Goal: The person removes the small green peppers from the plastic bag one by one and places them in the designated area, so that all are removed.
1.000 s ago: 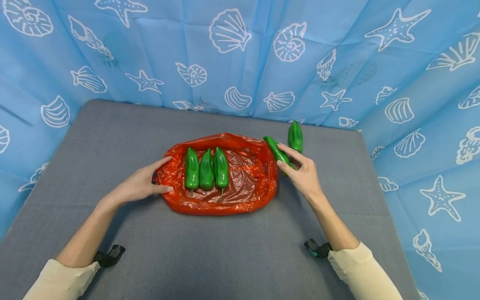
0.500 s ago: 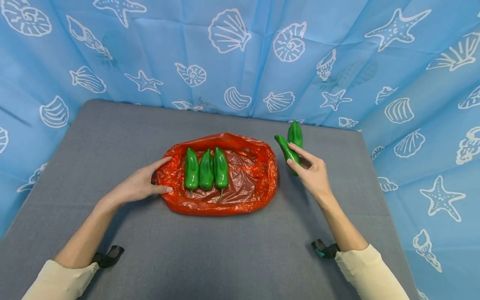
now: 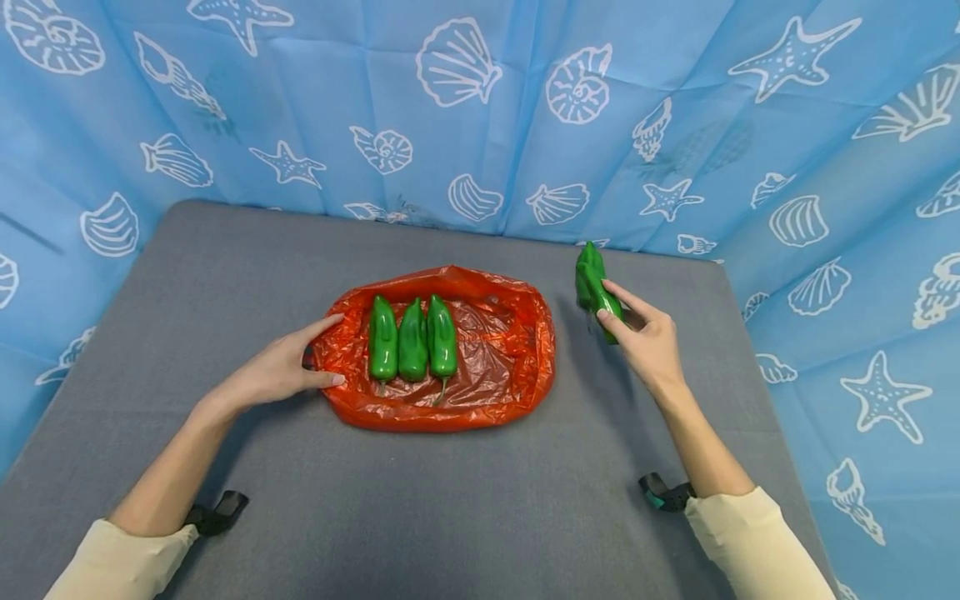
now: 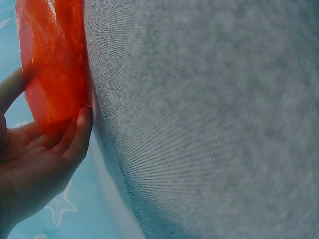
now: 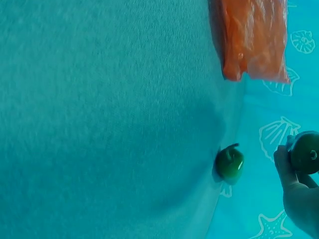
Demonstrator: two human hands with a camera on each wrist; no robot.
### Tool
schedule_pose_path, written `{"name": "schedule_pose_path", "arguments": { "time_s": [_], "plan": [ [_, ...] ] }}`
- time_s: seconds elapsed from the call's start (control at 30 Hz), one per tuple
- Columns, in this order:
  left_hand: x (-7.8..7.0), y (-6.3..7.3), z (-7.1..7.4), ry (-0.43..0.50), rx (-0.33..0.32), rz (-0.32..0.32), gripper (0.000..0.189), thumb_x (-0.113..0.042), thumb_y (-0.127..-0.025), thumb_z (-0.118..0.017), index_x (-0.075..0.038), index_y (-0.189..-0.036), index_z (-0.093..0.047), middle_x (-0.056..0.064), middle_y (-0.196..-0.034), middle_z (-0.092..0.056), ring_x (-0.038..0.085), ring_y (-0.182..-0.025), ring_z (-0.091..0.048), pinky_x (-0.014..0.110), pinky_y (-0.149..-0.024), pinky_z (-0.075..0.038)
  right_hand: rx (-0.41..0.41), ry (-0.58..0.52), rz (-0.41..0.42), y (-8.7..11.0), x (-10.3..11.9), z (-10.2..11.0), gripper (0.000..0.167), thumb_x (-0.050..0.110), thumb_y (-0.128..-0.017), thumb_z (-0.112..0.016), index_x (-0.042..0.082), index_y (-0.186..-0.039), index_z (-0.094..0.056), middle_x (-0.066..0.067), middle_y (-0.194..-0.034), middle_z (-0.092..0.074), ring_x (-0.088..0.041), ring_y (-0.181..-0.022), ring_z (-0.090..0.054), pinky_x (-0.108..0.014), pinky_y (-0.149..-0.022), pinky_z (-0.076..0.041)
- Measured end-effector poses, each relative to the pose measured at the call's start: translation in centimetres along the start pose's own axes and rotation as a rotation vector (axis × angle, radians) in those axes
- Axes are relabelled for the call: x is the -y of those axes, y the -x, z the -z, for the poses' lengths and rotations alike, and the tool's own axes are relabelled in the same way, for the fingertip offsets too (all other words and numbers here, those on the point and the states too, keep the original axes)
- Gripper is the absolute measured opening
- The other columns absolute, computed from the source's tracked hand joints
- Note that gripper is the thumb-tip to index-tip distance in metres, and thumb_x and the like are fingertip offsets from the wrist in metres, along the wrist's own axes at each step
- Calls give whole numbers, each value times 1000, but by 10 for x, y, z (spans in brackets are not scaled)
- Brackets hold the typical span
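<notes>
A red plastic bag (image 3: 442, 418) lies spread open like a basin, with three green peppers (image 3: 412, 342) side by side in its left half. My left hand (image 3: 281, 362) holds the bag's left end, thumb and fingertips over the rim. In the left wrist view its fingers (image 4: 75, 132) lie around the bag's end. Off the bag's right side, my right hand (image 3: 648, 337) grips another green pepper (image 3: 603, 302) between thumb and fingers. This one overlaps a pepper (image 3: 590, 254) lying behind it on the table. The right wrist view shows the held pepper (image 5: 305, 153) raised above the tabletop.
The grey table (image 3: 450, 508) reaches back to a blue curtain (image 3: 510, 108) with white shell and starfish prints. The curtain also runs down the right side. A black wrist strap (image 3: 217, 512) sits on each forearm near the cream sleeves (image 3: 127, 558).
My right hand has moved right, away from the bag's rim, carrying the pepper until it overlaps the one on the table. My left hand and the bag have stayed put.
</notes>
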State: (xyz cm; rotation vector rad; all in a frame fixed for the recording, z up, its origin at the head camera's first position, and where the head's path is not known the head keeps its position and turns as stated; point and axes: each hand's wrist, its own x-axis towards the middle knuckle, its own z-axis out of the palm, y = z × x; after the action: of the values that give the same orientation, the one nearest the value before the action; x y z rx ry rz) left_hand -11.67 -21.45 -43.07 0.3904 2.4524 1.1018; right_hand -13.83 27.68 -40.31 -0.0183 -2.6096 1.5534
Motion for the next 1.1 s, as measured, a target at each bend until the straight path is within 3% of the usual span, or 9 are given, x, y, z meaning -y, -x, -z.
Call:
{"name": "schedule_pose_path", "arguments": {
  "time_s": [0.2, 0.43, 0.73, 1.1],
  "plan": [
    [-1, -1, 2, -11, 5, 1, 94, -33, -88, -77, -6, -158, -21, 33, -154, -28, 51, -138, -32, 66, -108, -30, -26, 3, -26, -5, -1, 5, 46, 27, -95, -69, 24, -140, -59, -11, -143, -55, -22, -118, -62, -14, -75, -53],
    [-1, -2, 4, -17, 13, 1, 94, -33, -88, -77, -6, -158, -21, 33, -155, -27, 51, -139, -30, 65, -109, -30, -28, 31, -40, -12, -10, 9, 51, 16, -97, -65, 14, -146, -52, -17, -148, -49, -28, -119, -60, -12, -71, -51],
    [1, -3, 5, -5, 49, -3, 95, -30, -87, -78, -8, -159, -20, 32, -156, -24, 51, -140, -28, 66, -109, -28, -45, 92, -93, -16, -16, 12, 51, 22, -98, -62, 26, -148, -50, -11, -150, -47, -31, -125, -56, -13, -74, -49],
    [3, -3, 4, -10, 41, 0, 94, -27, -87, -78, -8, -159, -21, 32, -156, -25, 52, -139, -29, 67, -108, -29, -76, 143, -168, -28, -28, 13, 53, 23, -98, -61, 24, -149, -48, -12, -153, -42, -30, -127, -56, -15, -78, -49]
  ]
}}
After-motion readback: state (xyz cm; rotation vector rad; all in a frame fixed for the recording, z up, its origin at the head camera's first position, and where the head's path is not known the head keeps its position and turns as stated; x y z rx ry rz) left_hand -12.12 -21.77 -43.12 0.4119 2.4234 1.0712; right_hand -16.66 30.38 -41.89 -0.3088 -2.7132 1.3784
